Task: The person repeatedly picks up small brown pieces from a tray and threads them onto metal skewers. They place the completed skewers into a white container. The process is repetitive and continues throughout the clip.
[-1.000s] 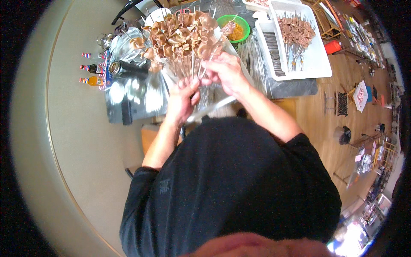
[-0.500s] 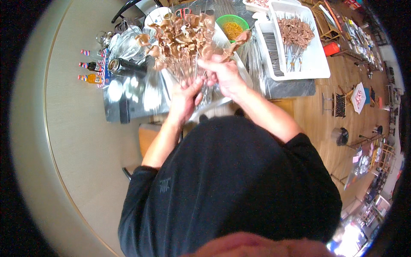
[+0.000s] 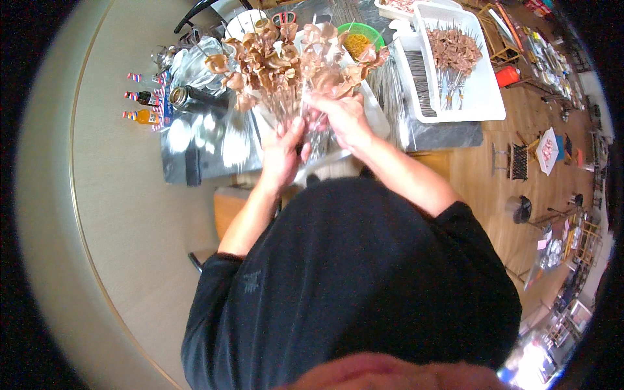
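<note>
My left hand [image 3: 283, 156] is closed round the lower sticks of a thick bunch of meat skewers [image 3: 266, 65], whose curled brown pieces fan out above it. Close beside it, my right hand [image 3: 348, 121] grips more of these skewers, with their brown pieces [image 3: 331, 77] leaning to the right; blur hides how many. Both hands are over the near edge of a white tray [image 3: 376, 112] on the dark table. The stick ends below the hands are partly hidden by the fingers.
A green bowl [image 3: 372, 34] of yellow rubber bands stands behind. At right, a white bin [image 3: 492, 97] holds finished-looking meat skewers beside bare dark sticks [image 3: 422, 81]. Left are a dark jar [image 3: 188, 99], bottles [image 3: 144, 117] and plastic bags [image 3: 198, 68]. Red-handled scissors [image 3: 284, 17] lie at the back.
The skewers in my right hand have swung more upright and spread apart from the left bunch. My left hand keeps its grip nearly in place. The whole view has shifted slightly.
</note>
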Demonstrator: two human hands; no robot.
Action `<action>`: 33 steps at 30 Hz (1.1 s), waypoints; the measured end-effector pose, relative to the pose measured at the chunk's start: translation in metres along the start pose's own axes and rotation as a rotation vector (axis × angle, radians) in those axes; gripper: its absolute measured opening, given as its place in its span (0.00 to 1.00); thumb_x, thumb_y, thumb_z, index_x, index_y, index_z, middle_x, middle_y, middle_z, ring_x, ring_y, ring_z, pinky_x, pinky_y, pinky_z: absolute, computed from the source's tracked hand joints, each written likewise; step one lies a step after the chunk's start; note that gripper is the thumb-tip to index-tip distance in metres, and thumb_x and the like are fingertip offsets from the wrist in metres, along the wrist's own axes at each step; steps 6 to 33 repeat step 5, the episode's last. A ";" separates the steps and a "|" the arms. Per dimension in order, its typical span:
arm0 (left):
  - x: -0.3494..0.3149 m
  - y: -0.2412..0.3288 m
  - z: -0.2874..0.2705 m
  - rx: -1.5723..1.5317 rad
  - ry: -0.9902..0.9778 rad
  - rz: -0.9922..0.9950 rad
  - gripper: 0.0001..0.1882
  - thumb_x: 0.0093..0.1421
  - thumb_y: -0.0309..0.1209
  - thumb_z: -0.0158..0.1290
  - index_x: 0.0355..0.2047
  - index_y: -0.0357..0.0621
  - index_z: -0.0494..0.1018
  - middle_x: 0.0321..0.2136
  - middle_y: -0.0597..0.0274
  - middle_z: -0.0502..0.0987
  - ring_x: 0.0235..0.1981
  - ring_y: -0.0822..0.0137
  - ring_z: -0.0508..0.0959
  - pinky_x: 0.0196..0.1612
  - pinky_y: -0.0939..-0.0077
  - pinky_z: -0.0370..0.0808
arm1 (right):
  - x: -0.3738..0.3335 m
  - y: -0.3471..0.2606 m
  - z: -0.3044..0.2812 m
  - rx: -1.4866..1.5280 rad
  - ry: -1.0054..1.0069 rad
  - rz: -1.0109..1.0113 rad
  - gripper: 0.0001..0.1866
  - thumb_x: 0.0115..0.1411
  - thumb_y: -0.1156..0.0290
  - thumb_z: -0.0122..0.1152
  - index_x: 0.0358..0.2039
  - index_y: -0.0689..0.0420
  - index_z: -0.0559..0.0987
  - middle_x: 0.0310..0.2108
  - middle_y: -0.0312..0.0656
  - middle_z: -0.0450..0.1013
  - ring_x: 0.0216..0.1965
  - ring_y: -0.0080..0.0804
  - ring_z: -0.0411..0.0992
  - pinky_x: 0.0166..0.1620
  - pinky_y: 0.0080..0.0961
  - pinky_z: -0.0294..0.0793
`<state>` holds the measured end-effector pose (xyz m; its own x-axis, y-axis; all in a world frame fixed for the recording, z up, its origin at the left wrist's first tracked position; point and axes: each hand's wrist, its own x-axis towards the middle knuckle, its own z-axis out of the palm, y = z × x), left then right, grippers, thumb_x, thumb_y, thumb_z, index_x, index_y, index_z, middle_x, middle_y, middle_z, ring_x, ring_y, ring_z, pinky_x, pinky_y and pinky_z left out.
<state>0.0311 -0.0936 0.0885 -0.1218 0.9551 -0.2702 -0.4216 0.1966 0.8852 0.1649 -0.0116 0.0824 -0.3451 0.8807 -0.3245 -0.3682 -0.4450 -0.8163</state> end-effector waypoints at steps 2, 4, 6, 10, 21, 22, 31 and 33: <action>0.000 -0.001 -0.003 0.004 0.023 -0.021 0.14 0.72 0.37 0.52 0.42 0.36 0.76 0.30 0.62 0.77 0.16 0.74 0.67 0.19 0.80 0.62 | -0.002 0.001 0.003 0.032 0.016 -0.063 0.11 0.59 0.63 0.72 0.34 0.56 0.82 0.27 0.33 0.77 0.23 0.20 0.75 0.24 0.17 0.74; 0.000 0.001 -0.009 0.010 0.046 -0.078 0.15 0.71 0.38 0.53 0.44 0.36 0.76 0.31 0.60 0.79 0.17 0.74 0.70 0.19 0.80 0.63 | -0.002 0.003 0.010 0.110 0.017 -0.106 0.10 0.60 0.64 0.70 0.36 0.55 0.82 0.29 0.33 0.78 0.25 0.21 0.75 0.25 0.19 0.75; 0.000 0.003 -0.010 0.011 0.047 -0.075 0.15 0.71 0.38 0.53 0.44 0.36 0.76 0.31 0.60 0.79 0.17 0.74 0.70 0.19 0.80 0.63 | -0.002 0.004 0.011 0.111 0.014 -0.107 0.10 0.60 0.64 0.70 0.36 0.55 0.82 0.29 0.33 0.78 0.25 0.21 0.75 0.25 0.19 0.75; 0.000 0.003 -0.010 0.011 0.047 -0.075 0.15 0.71 0.38 0.53 0.44 0.36 0.76 0.31 0.60 0.79 0.17 0.74 0.70 0.19 0.80 0.63 | -0.002 0.004 0.011 0.111 0.014 -0.107 0.10 0.60 0.64 0.70 0.36 0.55 0.82 0.29 0.33 0.78 0.25 0.21 0.75 0.25 0.19 0.75; 0.000 0.003 -0.010 0.011 0.047 -0.075 0.15 0.71 0.38 0.53 0.44 0.36 0.76 0.31 0.60 0.79 0.17 0.74 0.70 0.19 0.80 0.63 | -0.002 0.004 0.011 0.111 0.014 -0.107 0.10 0.60 0.64 0.70 0.36 0.55 0.82 0.29 0.33 0.78 0.25 0.21 0.75 0.25 0.19 0.75; 0.000 0.003 -0.010 0.011 0.047 -0.075 0.15 0.71 0.38 0.53 0.44 0.36 0.76 0.31 0.60 0.79 0.17 0.74 0.70 0.19 0.80 0.63 | -0.002 0.004 0.011 0.111 0.014 -0.107 0.10 0.60 0.64 0.70 0.36 0.55 0.82 0.29 0.33 0.78 0.25 0.21 0.75 0.25 0.19 0.75; 0.000 0.003 -0.010 0.011 0.047 -0.075 0.15 0.71 0.38 0.53 0.44 0.36 0.76 0.31 0.60 0.79 0.17 0.74 0.70 0.19 0.80 0.63 | -0.002 0.004 0.011 0.111 0.014 -0.107 0.10 0.60 0.64 0.70 0.36 0.55 0.82 0.29 0.33 0.78 0.25 0.21 0.75 0.25 0.19 0.75; 0.000 0.003 -0.010 0.011 0.047 -0.075 0.15 0.71 0.38 0.53 0.44 0.36 0.76 0.31 0.60 0.79 0.17 0.74 0.70 0.19 0.80 0.63 | -0.002 0.004 0.011 0.111 0.014 -0.107 0.10 0.60 0.64 0.70 0.36 0.55 0.82 0.29 0.33 0.78 0.25 0.21 0.75 0.25 0.19 0.75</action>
